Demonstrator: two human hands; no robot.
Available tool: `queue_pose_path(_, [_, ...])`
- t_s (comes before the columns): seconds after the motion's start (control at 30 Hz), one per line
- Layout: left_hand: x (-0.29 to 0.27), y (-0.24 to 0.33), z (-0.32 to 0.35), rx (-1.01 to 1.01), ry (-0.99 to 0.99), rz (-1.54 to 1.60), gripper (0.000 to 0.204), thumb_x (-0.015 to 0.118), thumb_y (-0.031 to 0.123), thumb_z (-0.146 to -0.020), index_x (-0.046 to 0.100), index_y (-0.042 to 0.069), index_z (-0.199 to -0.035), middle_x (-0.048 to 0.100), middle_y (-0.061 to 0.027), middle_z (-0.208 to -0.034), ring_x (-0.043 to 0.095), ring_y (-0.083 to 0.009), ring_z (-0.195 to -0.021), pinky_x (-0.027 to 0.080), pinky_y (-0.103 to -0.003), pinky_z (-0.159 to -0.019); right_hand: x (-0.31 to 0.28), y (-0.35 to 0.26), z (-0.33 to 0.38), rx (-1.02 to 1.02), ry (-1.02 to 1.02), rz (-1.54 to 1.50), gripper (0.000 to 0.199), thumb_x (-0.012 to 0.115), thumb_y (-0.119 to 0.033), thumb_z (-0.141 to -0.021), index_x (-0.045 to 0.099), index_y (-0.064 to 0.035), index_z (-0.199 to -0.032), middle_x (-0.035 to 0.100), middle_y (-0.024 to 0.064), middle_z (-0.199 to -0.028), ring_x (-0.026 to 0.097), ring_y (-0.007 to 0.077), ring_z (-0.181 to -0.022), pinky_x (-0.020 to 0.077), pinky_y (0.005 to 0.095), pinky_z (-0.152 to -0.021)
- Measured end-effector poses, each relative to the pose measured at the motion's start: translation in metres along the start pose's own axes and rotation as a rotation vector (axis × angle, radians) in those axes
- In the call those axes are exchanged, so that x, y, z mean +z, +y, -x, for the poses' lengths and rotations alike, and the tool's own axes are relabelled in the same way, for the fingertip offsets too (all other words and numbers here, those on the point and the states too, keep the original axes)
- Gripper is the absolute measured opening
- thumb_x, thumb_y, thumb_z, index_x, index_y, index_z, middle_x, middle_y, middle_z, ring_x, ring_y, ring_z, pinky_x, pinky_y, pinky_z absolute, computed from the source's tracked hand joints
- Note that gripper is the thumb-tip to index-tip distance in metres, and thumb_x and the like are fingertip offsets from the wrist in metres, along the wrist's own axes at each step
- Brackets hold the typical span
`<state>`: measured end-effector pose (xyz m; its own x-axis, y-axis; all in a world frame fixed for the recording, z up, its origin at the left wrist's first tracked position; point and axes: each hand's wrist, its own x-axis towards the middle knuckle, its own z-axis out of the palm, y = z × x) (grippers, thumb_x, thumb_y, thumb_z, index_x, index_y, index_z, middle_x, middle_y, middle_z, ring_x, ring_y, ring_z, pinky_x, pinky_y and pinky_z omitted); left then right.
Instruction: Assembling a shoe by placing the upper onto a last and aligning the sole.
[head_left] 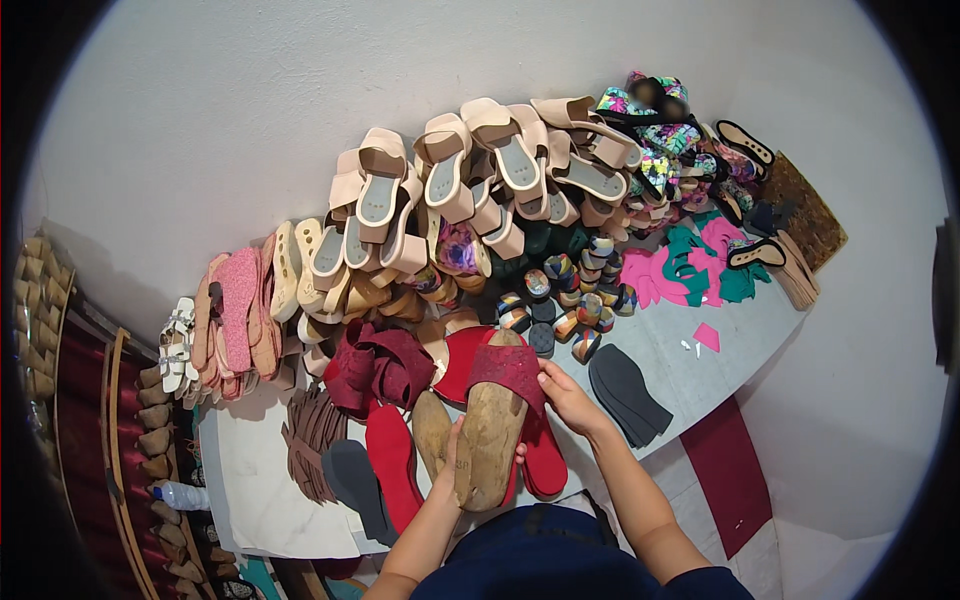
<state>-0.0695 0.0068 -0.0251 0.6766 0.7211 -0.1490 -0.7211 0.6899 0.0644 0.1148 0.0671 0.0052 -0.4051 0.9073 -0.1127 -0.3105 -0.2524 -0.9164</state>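
Observation:
A wooden shoe last [490,440] stands tilted at the table's front edge, with a dark red strap [505,373] across its toe end and a red sole behind it. My left hand [447,480] is closed round the heel end of the last, its fingertips showing at the far side. At the strap's right edge, the thumb and fingers of my right hand [568,398] are closed on the material. Close by lie another wooden last [432,432], a red sole [390,455], dark grey soles [352,485] and a heap of dark red straps [375,365].
Beige heeled sandals [380,190] are piled along the wall. Colourful heel blocks [590,300], dark grey soles [625,395] and pink and green scraps [685,265] occupy the table's right side. Brown strips [305,445] and pink soles [238,310] are at left, beside racks of lasts [155,415].

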Motion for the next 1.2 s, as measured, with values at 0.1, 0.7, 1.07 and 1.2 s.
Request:
queue_pose_path(0.1, [0.011,-0.002,-0.005,0.020,-0.083,0.054,0.079,0.043,0.062,-0.072,0.035,0.000,-0.122,0.048,-0.0196,-0.100,0.049,-0.0337,-0.084,0.043,-0.042,-0.072,0.006,0.001,-0.001,0.009,0.010,0.032,0.037,0.034,-0.020,-0.093,0.032,-0.0036,-0.126,0.043,0.0073,-0.121,0.040,0.0148,-0.111,0.0297,0.0290,-0.096])
queue_pose_path(0.7, [0.015,-0.006,-0.002,0.017,-0.023,-0.440,0.084,0.054,0.063,-0.063,0.038,0.002,-0.118,0.049,-0.0145,-0.092,0.048,-0.0275,-0.081,0.040,-0.037,-0.072,0.033,0.002,0.009,-0.204,0.416,0.411,0.038,0.030,-0.004,-0.088,0.033,0.0006,-0.126,0.045,0.0118,-0.120,0.042,0.0154,-0.111,0.0287,0.0267,-0.095])
queue_pose_path(1.07, [0.002,-0.008,-0.007,-0.030,0.020,-0.493,0.081,0.060,0.055,-0.065,0.035,-0.001,-0.118,0.053,-0.0198,-0.096,0.057,-0.0286,-0.085,0.048,-0.038,-0.075,0.055,-0.025,0.021,-0.013,0.357,-0.324,0.043,0.036,-0.028,-0.091,0.033,-0.0014,-0.125,0.045,0.0105,-0.119,0.041,0.0178,-0.110,0.0303,0.0312,-0.094])
queue_pose_path(1.2, [-0.009,-0.011,-0.011,0.083,-0.004,-0.677,0.081,0.058,0.047,-0.073,0.012,0.008,-0.127,0.047,-0.0212,-0.106,0.058,-0.0308,-0.085,0.051,-0.040,-0.072,0.049,-0.015,0.018,0.045,0.372,-0.410,0.038,0.042,-0.021,-0.090,0.033,-0.0033,-0.122,0.048,0.0090,-0.112,0.047,0.0177,-0.103,0.0376,0.0312,-0.087])
